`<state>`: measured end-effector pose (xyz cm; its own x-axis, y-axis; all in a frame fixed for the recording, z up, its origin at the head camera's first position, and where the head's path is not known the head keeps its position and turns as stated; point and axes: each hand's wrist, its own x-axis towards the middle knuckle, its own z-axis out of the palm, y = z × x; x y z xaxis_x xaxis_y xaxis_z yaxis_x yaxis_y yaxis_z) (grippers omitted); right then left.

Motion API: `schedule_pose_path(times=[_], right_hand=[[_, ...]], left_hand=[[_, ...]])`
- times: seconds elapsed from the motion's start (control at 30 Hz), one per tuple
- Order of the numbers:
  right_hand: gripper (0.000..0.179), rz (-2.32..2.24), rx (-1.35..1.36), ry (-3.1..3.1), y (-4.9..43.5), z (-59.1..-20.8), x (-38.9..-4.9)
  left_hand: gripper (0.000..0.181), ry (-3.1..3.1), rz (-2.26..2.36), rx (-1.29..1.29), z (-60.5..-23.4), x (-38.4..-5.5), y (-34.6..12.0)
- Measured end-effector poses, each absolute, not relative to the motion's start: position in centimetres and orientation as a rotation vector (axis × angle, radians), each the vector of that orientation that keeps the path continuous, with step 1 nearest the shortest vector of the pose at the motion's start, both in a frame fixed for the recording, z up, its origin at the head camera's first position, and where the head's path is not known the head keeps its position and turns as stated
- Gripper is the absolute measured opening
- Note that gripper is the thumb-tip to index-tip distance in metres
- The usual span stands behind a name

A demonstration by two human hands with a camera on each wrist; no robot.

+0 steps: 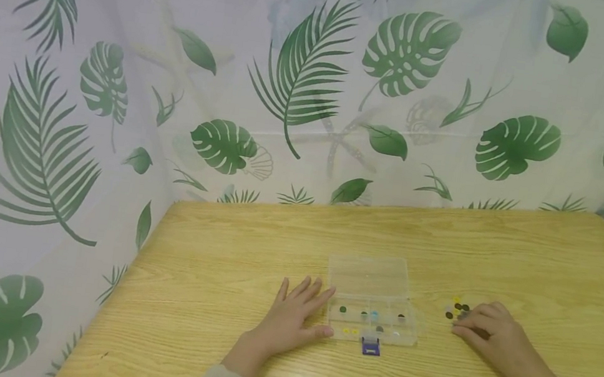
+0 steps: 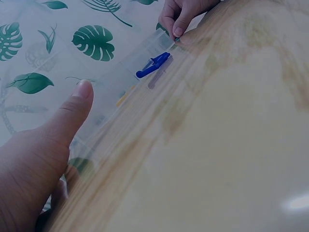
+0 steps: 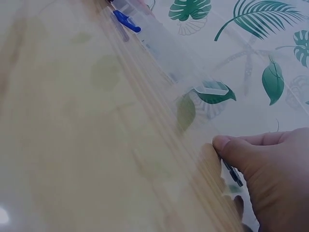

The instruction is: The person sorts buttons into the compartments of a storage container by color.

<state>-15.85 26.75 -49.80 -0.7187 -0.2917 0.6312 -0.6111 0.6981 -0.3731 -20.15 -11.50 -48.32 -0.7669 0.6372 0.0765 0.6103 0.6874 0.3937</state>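
A clear plastic compartment box [image 1: 373,323] lies with its lid [image 1: 369,275] swung back and its blue latch [image 1: 371,347] toward me. Small round buttons in green, yellow, blue and dark tones sit in its compartments. My left hand [image 1: 294,316] rests at the box's left side, fingers spread and thumb at the front corner. To the right of the box, my right hand [image 1: 498,338] is low over the table, thumb and forefinger pinching a small dark green button [image 2: 177,39]. Loose dark and yellow buttons [image 1: 458,306] lie just beyond those fingertips, partly hidden by the hand.
The wood-grain table [image 1: 226,254] extends around the box on every side. Behind it and at the left hangs a white leaf-print cloth [image 1: 314,89], meeting the table's back and left edges. Light glares off the tabletop between the forearms.
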Motion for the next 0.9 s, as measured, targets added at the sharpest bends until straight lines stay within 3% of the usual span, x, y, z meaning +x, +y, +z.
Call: schedule_pose_path(times=[0.33,0.5,0.63,0.9], right_hand=[[0.009,0.672,0.784,-2.346,26.5,-50.0,-16.2],[0.018,0.642,0.814,-2.302,26.5,-50.0,-16.4],[0.010,0.660,0.762,-2.354,26.4,-49.5,-16.0],[0.016,0.700,0.609,-2.462,26.8,-48.8,-15.7]], left_hand=[[0.074,2.823,0.630,1.052,-48.4,-20.2,-11.5],[0.072,2.824,0.616,1.044,-48.4,-20.2,-11.5],[0.072,2.825,0.609,1.043,-48.3,-20.1,-11.5],[0.074,2.817,0.619,1.041,-48.5,-20.2,-11.6]])
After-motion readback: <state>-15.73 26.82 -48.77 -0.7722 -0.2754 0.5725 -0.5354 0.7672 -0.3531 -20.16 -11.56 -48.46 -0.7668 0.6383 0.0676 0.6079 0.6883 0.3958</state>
